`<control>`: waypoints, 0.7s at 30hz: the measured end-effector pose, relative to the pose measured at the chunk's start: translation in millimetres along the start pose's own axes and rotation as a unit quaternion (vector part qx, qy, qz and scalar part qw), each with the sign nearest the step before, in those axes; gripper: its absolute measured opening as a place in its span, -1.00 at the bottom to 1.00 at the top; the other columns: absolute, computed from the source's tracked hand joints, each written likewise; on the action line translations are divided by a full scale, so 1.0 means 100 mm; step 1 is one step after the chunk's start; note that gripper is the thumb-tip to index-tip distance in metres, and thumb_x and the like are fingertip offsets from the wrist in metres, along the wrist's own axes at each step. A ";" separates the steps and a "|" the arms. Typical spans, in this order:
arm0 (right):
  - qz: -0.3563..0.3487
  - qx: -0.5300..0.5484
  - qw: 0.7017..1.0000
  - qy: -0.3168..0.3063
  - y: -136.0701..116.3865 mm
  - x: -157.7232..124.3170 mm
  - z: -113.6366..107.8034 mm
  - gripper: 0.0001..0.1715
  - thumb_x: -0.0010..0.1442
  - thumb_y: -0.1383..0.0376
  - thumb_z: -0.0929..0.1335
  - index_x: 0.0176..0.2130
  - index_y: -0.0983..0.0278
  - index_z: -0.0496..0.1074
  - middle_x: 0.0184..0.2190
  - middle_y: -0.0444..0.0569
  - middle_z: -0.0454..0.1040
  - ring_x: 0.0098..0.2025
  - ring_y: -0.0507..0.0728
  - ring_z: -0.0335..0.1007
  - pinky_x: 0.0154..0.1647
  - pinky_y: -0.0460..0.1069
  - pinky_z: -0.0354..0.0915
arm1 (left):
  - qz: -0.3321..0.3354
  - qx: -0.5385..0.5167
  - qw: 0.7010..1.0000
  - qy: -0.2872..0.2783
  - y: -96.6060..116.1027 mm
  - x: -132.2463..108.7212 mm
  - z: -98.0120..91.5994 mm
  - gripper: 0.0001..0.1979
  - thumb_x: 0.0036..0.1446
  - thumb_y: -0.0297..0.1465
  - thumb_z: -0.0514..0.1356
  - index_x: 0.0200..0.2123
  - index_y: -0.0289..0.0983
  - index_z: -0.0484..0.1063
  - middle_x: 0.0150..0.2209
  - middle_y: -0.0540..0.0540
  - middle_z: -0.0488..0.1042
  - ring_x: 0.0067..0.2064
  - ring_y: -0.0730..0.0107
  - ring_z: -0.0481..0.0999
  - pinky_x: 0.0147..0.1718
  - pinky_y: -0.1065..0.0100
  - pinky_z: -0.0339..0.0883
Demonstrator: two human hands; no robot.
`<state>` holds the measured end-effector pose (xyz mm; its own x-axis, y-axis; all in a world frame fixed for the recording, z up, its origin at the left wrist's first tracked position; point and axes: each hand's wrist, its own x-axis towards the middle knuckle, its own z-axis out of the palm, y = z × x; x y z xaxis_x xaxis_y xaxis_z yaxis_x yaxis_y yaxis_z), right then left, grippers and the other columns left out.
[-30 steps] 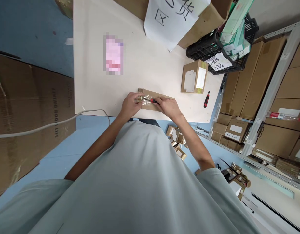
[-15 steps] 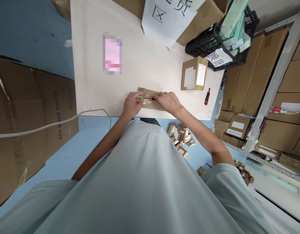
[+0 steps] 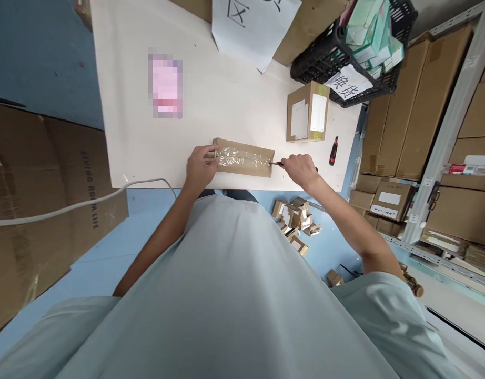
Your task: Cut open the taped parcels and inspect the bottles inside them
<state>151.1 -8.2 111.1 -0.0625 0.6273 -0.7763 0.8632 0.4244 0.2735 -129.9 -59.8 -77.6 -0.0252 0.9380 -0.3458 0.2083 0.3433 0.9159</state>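
Observation:
A long, flat cardboard box [image 3: 244, 167] lies near the front edge of the white table, its middle seam covered by shiny clear tape. At the box's left end, my left hand [image 3: 200, 164] is closed with its fingers pressed on the cardboard. Off the right end, my right hand [image 3: 301, 169] grips a red and black utility knife [image 3: 280, 163]. The tip of the knife is at the box's right edge, by the end of the tape; whether it touches I cannot tell.
Farther right stand a labelled cardboard box [image 3: 300, 121] and a second red and black knife [image 3: 334, 151]. A black crate [image 3: 315, 63] of green and white boxes is at the back right. A pinkish, blurred item [image 3: 167, 87] lies left. A grey cable [image 3: 108, 196] crosses the left side.
My right hand has drawn the knife rightward along the box, from its middle to its right end. My left hand stays at the left end. The view has shifted slightly.

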 end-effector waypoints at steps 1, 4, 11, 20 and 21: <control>0.001 0.001 1.000 0.001 0.08 -0.02 0.06 -0.47 0.70 0.26 0.17 0.25 0.35 0.64 0.10 0.44 0.69 0.11 0.43 0.67 -0.02 0.16 0.25 | 0.000 0.004 1.000 0.004 0.00 0.00 0.01 -0.57 0.24 -0.41 0.30 0.17 -0.10 0.66 0.20 -0.18 0.59 0.06 0.14 0.68 0.15 0.07 0.69; -0.020 0.017 0.999 0.025 0.27 -0.07 0.21 -0.43 0.73 0.15 0.15 0.30 0.29 0.61 0.13 0.37 0.69 0.07 0.40 0.67 -0.05 0.14 0.24 | 0.000 0.026 0.999 0.021 0.03 -0.01 0.04 -0.62 0.27 -0.37 0.31 0.15 -0.10 0.65 0.20 -0.18 0.60 0.04 0.14 0.67 0.13 0.10 0.67; -0.093 0.133 0.981 0.109 0.34 -0.07 0.24 -0.43 0.74 0.02 0.15 0.37 0.19 0.53 0.11 0.20 0.74 0.05 0.38 0.66 -0.06 0.09 0.27 | 0.000 0.129 0.985 0.110 0.15 -0.05 0.23 -0.68 0.35 -0.07 0.40 0.03 -0.11 0.59 0.10 -0.17 0.62 -0.03 0.12 0.65 0.06 0.12 0.62; -0.245 0.126 0.952 0.135 -0.08 0.64 0.11 -0.55 0.66 0.29 0.24 0.31 0.19 0.59 0.08 0.20 0.74 0.09 0.39 0.66 0.01 0.12 0.32 | -0.024 0.163 0.973 0.162 0.10 -0.05 0.38 -0.67 0.35 -0.03 0.39 -0.03 -0.13 0.58 0.04 -0.13 0.66 -0.02 0.17 0.65 0.08 0.16 0.58; -0.254 0.126 0.949 0.136 -0.11 0.67 0.10 -0.57 0.64 0.34 0.27 0.31 0.21 0.60 0.09 0.21 0.74 0.10 0.39 0.66 0.02 0.12 0.33 | -0.024 0.160 0.973 0.166 0.08 -0.04 0.39 -0.69 0.36 -0.05 0.39 -0.04 -0.13 0.58 0.03 -0.13 0.66 -0.01 0.17 0.65 0.08 0.16 0.58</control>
<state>142.7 22.8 51.1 -0.6005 0.5432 -0.5868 0.7773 0.5686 -0.2691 -90.3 -62.2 -76.4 -0.3457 0.9038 -0.2521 0.4922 0.4034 0.7713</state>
